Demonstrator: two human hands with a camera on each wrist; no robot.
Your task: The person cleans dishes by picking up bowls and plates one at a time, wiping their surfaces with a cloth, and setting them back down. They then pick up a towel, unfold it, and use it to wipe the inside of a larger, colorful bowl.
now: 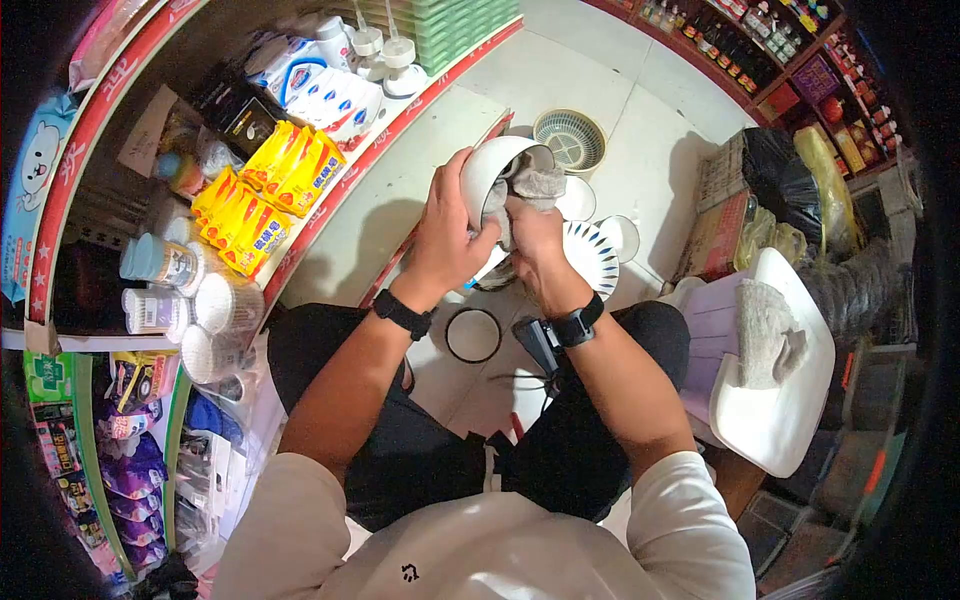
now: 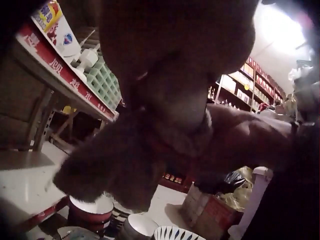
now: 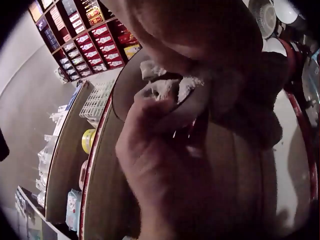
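A white bowl (image 1: 480, 178) is tilted on its side in front of my knees in the head view. My left hand (image 1: 450, 240) grips it from the left, with the thumb near the rim and the fingers round the outside. Bunched in my right hand (image 1: 541, 246) is a grey cloth (image 1: 540, 184), pressed at the bowl's mouth. In the right wrist view, the left thumb lies by the rim of the bowl (image 3: 127, 85), and whitish cloth (image 3: 162, 89) shows inside. The left wrist view is dark, with the hanging cloth (image 2: 107, 165) covering much of it.
On the floor beyond stand a round slotted basket (image 1: 570, 140), a blue-patterned plate (image 1: 597, 262) and several bowls. A shelf with yellow packets (image 1: 240, 225) runs along the left. At right, another grey cloth (image 1: 765, 335) drapes a white plastic piece (image 1: 800, 400), near cardboard boxes (image 1: 715, 215).
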